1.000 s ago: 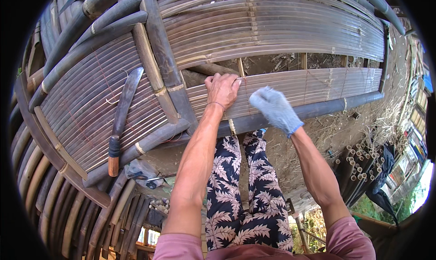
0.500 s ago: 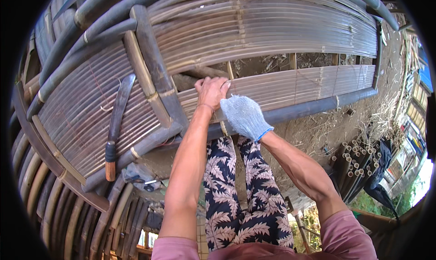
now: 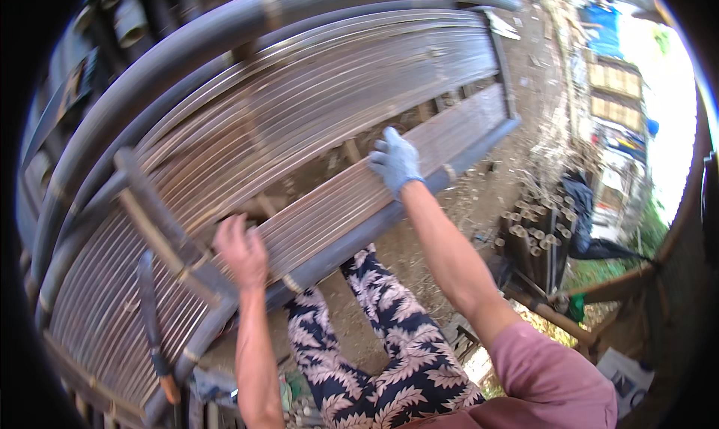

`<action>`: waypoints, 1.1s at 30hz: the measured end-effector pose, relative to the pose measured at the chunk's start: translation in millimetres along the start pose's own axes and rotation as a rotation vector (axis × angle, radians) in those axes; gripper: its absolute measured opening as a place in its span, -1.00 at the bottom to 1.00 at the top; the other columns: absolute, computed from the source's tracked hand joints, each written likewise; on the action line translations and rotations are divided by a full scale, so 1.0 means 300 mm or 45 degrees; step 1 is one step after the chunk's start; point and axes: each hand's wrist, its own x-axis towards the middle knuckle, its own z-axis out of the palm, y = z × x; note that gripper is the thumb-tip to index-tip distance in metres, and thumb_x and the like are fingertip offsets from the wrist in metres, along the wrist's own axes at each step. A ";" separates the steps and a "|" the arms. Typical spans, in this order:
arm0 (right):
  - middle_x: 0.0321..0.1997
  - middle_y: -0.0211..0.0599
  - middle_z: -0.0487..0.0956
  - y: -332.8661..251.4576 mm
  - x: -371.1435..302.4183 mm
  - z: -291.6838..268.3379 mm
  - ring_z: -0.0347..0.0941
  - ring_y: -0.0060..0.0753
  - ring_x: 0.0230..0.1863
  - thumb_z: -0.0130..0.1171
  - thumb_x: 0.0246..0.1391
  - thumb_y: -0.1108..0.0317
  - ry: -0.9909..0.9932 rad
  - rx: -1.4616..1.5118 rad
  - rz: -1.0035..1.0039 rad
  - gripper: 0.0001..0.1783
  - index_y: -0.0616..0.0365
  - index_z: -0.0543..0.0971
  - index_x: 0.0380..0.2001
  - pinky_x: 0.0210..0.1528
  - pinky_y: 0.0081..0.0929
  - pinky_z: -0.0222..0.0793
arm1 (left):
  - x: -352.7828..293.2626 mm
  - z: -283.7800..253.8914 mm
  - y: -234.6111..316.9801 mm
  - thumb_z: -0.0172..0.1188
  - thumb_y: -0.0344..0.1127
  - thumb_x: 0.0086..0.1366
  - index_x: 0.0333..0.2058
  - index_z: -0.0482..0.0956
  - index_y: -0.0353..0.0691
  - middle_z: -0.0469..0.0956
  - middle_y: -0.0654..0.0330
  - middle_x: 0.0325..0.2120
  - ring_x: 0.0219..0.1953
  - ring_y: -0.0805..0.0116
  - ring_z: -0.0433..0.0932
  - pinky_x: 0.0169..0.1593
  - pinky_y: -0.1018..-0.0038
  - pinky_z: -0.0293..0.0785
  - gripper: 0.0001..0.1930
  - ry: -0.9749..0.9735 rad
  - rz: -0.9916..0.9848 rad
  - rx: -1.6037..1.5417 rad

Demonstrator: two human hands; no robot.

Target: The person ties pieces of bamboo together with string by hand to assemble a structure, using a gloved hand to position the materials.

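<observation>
A long bamboo bench has a seat of thin brown slats (image 3: 322, 77) and a narrower slat strip (image 3: 329, 215) along its near side. At that strip's left end is my bare left hand (image 3: 241, 253), its fingers apart over the slats and slightly blurred. Farther right, my right hand (image 3: 395, 161) in a light blue-grey knit glove lies on the strip, fingers spread toward its far edge. Neither hand shows anything lifted. A gap with crosspieces (image 3: 352, 150) separates the strip from the wider slats. On the left slats lies a machete (image 3: 150, 301) with an orange-brown handle end.
A thick dark bamboo rail (image 3: 172, 69) curves along the bench's far side. A dark front pole (image 3: 389, 215) edges the near side, close to my legs. Cut bamboo tubes (image 3: 535, 227) stand bundled at the right, beside dark cloth (image 3: 580, 204). Shavings litter the dirt floor (image 3: 449, 219).
My view has turned and shifted, so the bench now slants up to the right. My hands were close together; now they are apart, the gloved one farther right along the strip.
</observation>
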 end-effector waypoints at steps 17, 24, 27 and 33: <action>-0.61 -0.26 0.49 -0.034 0.216 -0.185 0.40 -0.37 -0.56 0.11 0.10 0.36 -0.075 -1.641 -0.874 -0.81 0.02 0.50 -0.59 -0.49 -0.32 0.35 | 0.017 -0.059 -0.018 0.20 -0.11 0.22 -0.13 0.60 -0.28 0.59 -0.06 -0.16 -0.07 -0.08 0.50 0.05 0.07 0.35 -0.63 -0.156 -0.070 0.332; -0.60 -0.48 0.32 -0.177 0.044 -0.177 0.21 -0.61 -0.68 0.14 0.15 0.37 0.042 0.203 -0.247 -0.75 0.04 0.37 -0.59 -0.59 -0.56 0.31 | -0.024 -0.035 0.011 0.21 -0.05 0.24 -0.29 0.60 -0.10 0.55 0.16 -0.33 -0.17 0.09 0.51 0.08 0.12 0.34 -0.75 -0.126 -0.107 0.185; -0.50 -0.41 0.41 -0.168 0.015 -0.193 0.32 -0.61 -0.61 0.13 0.17 0.29 0.079 -0.325 -0.442 -0.82 0.14 0.52 -0.45 -0.46 -0.46 0.48 | -0.025 -0.014 0.011 0.21 -0.07 0.24 -0.18 0.61 -0.08 0.57 0.18 -0.17 0.03 0.11 0.48 0.33 0.05 0.12 -0.72 -0.172 -0.256 0.058; -0.23 -0.32 0.59 -0.370 -0.246 -0.318 0.37 -0.59 -0.56 0.03 0.27 0.26 -0.390 -0.546 -0.328 -0.73 0.23 0.59 -0.21 -0.43 -0.55 0.40 | -0.039 0.009 -0.005 0.24 -0.14 0.17 0.19 0.37 -0.19 0.36 -0.02 0.16 0.27 -0.02 0.26 0.40 -0.04 -0.07 -0.39 -0.142 -0.213 0.305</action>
